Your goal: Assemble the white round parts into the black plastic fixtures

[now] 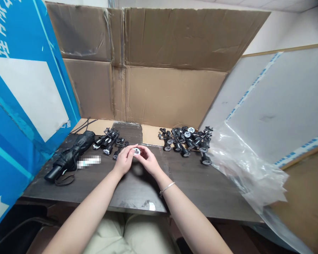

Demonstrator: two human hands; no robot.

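Umbrella (70, 155) left, wheeled parts (187, 143) right, both on desk (214, 190)

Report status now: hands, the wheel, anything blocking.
Left hand and right hand on white-faced wheel. Black wheeled parts both sides, none blocking.

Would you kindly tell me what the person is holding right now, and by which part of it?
The left hand and right hand hold a small white disc by its rim, fingertips on either side.

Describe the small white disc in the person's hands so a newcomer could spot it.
Above the dark tabletop, find the left hand and right hand. The small white disc sits between them; unlike similar discs in the black parts pile, it is held.
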